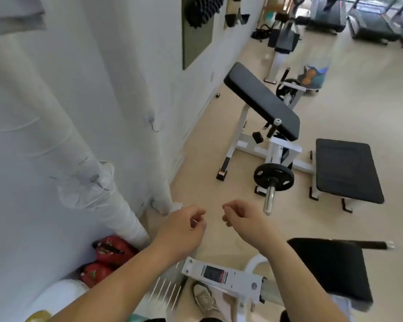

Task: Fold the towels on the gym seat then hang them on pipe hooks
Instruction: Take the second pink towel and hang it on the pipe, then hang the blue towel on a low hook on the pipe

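Both hands are up in mid-air out front, close together but not touching. Left hand (184, 226) has its fingers loosely curled in toward the palm, and right hand (240, 219) is pretty much the same, a soft half-curl. Neither has hold of anything as far as I can see. There's a tiny pale glint by the left fingertips, but it's too small to tell what it is.

Only towel (14, 18) I can spot is a blurry grey bit of cloth way up in the top left corner, high against the wall above the fat tape-wrapped pipe (33, 108). A thinner wrapped pipe (164, 196) runs down the wall just beyond it, with a small dark hook (155, 128) on it.

Black gym seat (330, 270) sits low on the right, beside the right forearm. Further along the floor: slanted arm pad (261, 101), flat bench (347, 170), weight plate (273, 177). Some red things (112, 249) sit at the foot of the fat pipe.
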Demonstrator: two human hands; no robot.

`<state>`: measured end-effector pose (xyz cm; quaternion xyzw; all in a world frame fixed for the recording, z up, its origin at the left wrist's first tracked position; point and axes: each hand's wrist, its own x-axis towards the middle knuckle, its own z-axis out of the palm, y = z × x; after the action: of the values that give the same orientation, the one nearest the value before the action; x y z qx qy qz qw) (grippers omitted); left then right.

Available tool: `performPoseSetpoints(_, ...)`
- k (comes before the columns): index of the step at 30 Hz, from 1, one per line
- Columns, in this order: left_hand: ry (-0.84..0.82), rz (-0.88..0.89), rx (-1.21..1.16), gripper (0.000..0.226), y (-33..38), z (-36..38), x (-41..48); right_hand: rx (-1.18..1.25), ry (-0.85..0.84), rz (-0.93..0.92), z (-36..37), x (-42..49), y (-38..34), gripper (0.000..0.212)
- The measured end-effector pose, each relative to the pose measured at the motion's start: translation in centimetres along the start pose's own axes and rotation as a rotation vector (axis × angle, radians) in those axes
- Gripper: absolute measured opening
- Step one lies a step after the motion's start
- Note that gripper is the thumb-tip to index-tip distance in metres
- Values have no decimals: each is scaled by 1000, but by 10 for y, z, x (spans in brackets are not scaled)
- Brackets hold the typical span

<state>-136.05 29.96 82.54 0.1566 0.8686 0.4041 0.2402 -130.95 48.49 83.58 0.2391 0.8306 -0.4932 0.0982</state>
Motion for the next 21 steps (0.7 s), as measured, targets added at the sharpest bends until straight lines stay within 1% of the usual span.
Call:
performPoseSetpoints(4,-152,-21,-33,34,-14,64,-40,33,85,130,6,-70,65,16)
performPoseSetpoints(8,-330,-33,-56,33,-8,128,-82,46,195,238,-6,-140,132,18)
performPoseSetpoints(11,-471,-33,-27,31,2,173,-110,69,303,311,-21,-180,180,21)
performPoseSetpoints(14,-595,-59,13,31,14,221,-127,56,443,391,-40,-215,230,19)
performPoseSetpoints(16,-651,-82,50,25,26,254,-136,48,529,423,-55,-236,263,16)
performPoseSetpoints(19,-698,-145,53,17,47,308,-145,39,564,546,-82,-259,318,20)
performPoseSetpoints(21,-692,-214,27,27,57,346,-151,109,556,611,-98,-271,352,20)
